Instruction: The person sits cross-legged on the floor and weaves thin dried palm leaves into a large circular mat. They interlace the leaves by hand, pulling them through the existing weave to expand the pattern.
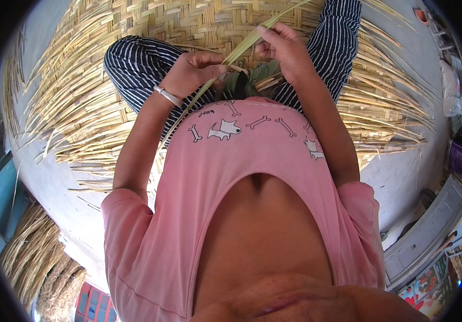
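Observation:
A long, flat, pale green leaf strip runs slantwise between my two hands above my lap. My left hand, with a pale band at the wrist, pinches the strip between thumb and fingers at its lower part. A thin tail of it trails down past my left forearm. Higher up, my right hand pinches the strip between thumb and curled fingers, and its far end reaches past the top edge. Dark green leaf pieces and some light stalk bits lie in my lap between my crossed legs, partly hidden by my shirt.
I sit on a large woven mat of tan strips, with loose ends fanning out left and right over the grey floor. A bundle of dry stalks lies at the lower left. Plastic bags and a grey panel stand at the right.

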A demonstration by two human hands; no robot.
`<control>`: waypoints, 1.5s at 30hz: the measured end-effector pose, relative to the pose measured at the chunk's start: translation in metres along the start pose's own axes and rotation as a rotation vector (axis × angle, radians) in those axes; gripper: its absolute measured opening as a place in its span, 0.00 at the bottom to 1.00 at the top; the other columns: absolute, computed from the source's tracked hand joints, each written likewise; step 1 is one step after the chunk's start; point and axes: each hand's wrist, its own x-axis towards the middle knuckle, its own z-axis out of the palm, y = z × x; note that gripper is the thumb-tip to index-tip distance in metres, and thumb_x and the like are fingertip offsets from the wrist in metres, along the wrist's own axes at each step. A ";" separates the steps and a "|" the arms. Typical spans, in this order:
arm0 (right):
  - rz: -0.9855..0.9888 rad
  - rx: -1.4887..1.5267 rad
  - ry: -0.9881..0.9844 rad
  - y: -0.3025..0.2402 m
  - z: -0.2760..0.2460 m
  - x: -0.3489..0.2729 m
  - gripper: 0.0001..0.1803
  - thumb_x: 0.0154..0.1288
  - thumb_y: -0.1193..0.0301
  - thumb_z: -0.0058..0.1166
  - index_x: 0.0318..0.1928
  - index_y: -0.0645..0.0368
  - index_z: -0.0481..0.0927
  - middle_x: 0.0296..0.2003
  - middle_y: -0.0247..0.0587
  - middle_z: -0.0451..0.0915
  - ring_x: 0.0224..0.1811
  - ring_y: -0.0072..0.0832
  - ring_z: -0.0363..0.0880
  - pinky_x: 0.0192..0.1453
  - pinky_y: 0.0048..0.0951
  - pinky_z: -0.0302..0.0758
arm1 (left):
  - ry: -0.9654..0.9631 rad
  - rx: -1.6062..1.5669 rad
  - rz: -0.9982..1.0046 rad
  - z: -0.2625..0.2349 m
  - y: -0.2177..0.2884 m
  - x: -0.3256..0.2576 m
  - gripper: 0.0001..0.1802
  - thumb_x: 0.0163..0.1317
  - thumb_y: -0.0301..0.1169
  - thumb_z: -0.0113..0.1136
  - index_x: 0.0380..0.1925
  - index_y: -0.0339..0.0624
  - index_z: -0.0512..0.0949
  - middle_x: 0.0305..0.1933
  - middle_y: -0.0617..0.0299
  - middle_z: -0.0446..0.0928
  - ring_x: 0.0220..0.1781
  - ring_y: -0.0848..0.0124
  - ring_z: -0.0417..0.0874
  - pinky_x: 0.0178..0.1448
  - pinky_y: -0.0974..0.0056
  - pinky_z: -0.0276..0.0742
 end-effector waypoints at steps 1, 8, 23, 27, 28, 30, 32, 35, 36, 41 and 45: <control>-0.001 0.019 0.017 -0.001 0.001 0.000 0.11 0.74 0.65 0.61 0.45 0.61 0.81 0.33 0.32 0.83 0.32 0.18 0.83 0.37 0.21 0.78 | -0.008 0.007 0.005 -0.001 0.000 -0.001 0.12 0.72 0.29 0.63 0.49 0.31 0.83 0.36 0.64 0.84 0.33 0.79 0.82 0.40 0.71 0.81; 0.004 0.014 0.012 0.000 0.006 0.001 0.11 0.74 0.65 0.61 0.47 0.60 0.82 0.35 0.33 0.83 0.34 0.19 0.83 0.39 0.22 0.79 | 0.165 -0.009 -0.044 0.008 -0.001 -0.003 0.10 0.74 0.31 0.61 0.44 0.35 0.84 0.31 0.68 0.81 0.29 0.81 0.79 0.37 0.74 0.77; 0.078 0.162 0.097 -0.001 0.024 0.002 0.13 0.78 0.65 0.52 0.53 0.59 0.80 0.50 0.46 0.86 0.51 0.30 0.85 0.58 0.33 0.82 | 0.425 0.362 0.197 0.029 -0.007 -0.001 0.07 0.70 0.30 0.61 0.38 0.36 0.81 0.26 0.55 0.81 0.27 0.71 0.81 0.36 0.65 0.78; 0.014 0.206 0.160 -0.009 0.021 0.002 0.14 0.79 0.63 0.50 0.51 0.60 0.79 0.49 0.50 0.86 0.52 0.35 0.86 0.59 0.38 0.82 | 0.430 0.402 0.210 0.032 -0.007 -0.008 0.05 0.70 0.27 0.61 0.39 0.36 0.81 0.25 0.56 0.80 0.26 0.73 0.79 0.35 0.67 0.77; 0.002 0.210 0.175 -0.008 0.020 0.002 0.14 0.79 0.63 0.49 0.51 0.61 0.78 0.49 0.51 0.85 0.52 0.36 0.86 0.60 0.39 0.82 | 0.422 0.391 0.192 0.032 -0.007 -0.009 0.05 0.70 0.27 0.61 0.39 0.36 0.81 0.25 0.56 0.80 0.26 0.73 0.79 0.35 0.67 0.77; -0.026 0.230 0.195 -0.006 0.016 0.005 0.14 0.80 0.63 0.47 0.51 0.62 0.77 0.50 0.53 0.85 0.53 0.39 0.86 0.61 0.42 0.82 | 0.424 0.410 0.193 0.033 -0.004 -0.011 0.04 0.69 0.26 0.61 0.39 0.35 0.80 0.25 0.56 0.79 0.26 0.73 0.79 0.35 0.67 0.77; -0.056 0.261 0.210 -0.006 0.012 0.007 0.14 0.80 0.64 0.45 0.52 0.62 0.76 0.50 0.55 0.85 0.53 0.41 0.86 0.61 0.45 0.82 | 0.417 0.435 0.242 0.032 -0.012 -0.013 0.06 0.71 0.28 0.60 0.38 0.36 0.81 0.25 0.63 0.78 0.27 0.78 0.77 0.34 0.69 0.75; -0.093 0.304 0.285 -0.012 0.007 0.011 0.13 0.80 0.67 0.43 0.54 0.64 0.74 0.50 0.57 0.84 0.53 0.45 0.86 0.61 0.46 0.83 | 0.407 0.469 0.248 0.029 -0.017 -0.019 0.07 0.71 0.29 0.60 0.40 0.37 0.82 0.26 0.65 0.79 0.28 0.80 0.77 0.35 0.71 0.74; -0.117 0.322 0.293 -0.013 0.004 0.012 0.13 0.80 0.67 0.43 0.54 0.64 0.74 0.50 0.57 0.84 0.53 0.45 0.86 0.61 0.47 0.83 | 0.404 0.476 0.213 0.029 -0.016 -0.022 0.07 0.71 0.29 0.60 0.41 0.37 0.82 0.27 0.65 0.79 0.29 0.80 0.77 0.35 0.71 0.74; -0.188 0.350 0.335 -0.020 -0.009 0.014 0.13 0.80 0.69 0.42 0.55 0.65 0.73 0.50 0.58 0.83 0.51 0.46 0.86 0.60 0.49 0.84 | 0.388 0.430 0.167 0.025 -0.024 -0.033 0.07 0.71 0.29 0.60 0.41 0.37 0.83 0.26 0.68 0.78 0.28 0.82 0.74 0.33 0.72 0.72; -0.186 0.361 0.450 -0.021 -0.014 0.019 0.12 0.79 0.70 0.43 0.52 0.65 0.75 0.47 0.56 0.84 0.48 0.44 0.87 0.58 0.47 0.85 | 0.370 0.415 0.072 0.025 -0.020 -0.038 0.07 0.72 0.30 0.60 0.40 0.37 0.83 0.27 0.71 0.77 0.28 0.84 0.72 0.33 0.73 0.69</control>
